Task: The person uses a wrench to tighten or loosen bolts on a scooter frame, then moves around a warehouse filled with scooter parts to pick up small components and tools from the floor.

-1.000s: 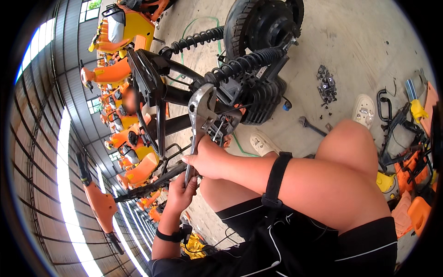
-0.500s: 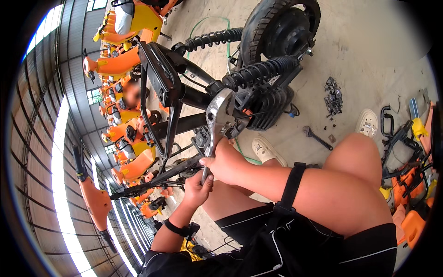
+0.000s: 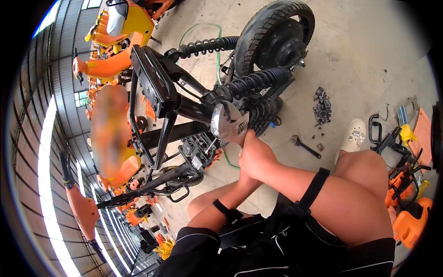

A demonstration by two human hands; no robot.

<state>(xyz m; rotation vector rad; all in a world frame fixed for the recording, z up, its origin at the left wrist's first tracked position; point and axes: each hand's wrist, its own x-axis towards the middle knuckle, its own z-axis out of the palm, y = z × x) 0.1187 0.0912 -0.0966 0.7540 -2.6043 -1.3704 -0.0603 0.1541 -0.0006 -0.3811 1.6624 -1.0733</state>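
A large silver adjustable wrench (image 3: 225, 125) is held up in front of the black scooter frame (image 3: 193, 107), its jaw end pointing away from me. My right hand (image 3: 256, 156) is closed around the handle just below the head. My left hand (image 3: 249, 181) is close beneath it at the handle's lower part; the right hand and wrist hide most of its fingers. The jaws overlap the frame tube near the lower end of a coil-spring shock absorber (image 3: 256, 83). I cannot tell whether they touch it. The frame lies on its side, with its rear wheel (image 3: 277, 39) beyond.
A smaller adjustable wrench (image 3: 305, 147) lies on the concrete floor beside a pile of small dark parts (image 3: 322, 107). Orange panels (image 3: 414, 222) and black tubes are heaped at the right. The handlebar end (image 3: 82, 210) juts out left. Rows of orange-yellow scooters (image 3: 113, 64) stand behind.
The wrench has swung from upright to a lower, more tilted pose, its head moving down. Both hands moved right with it, and my left hand slid behind my right wrist.
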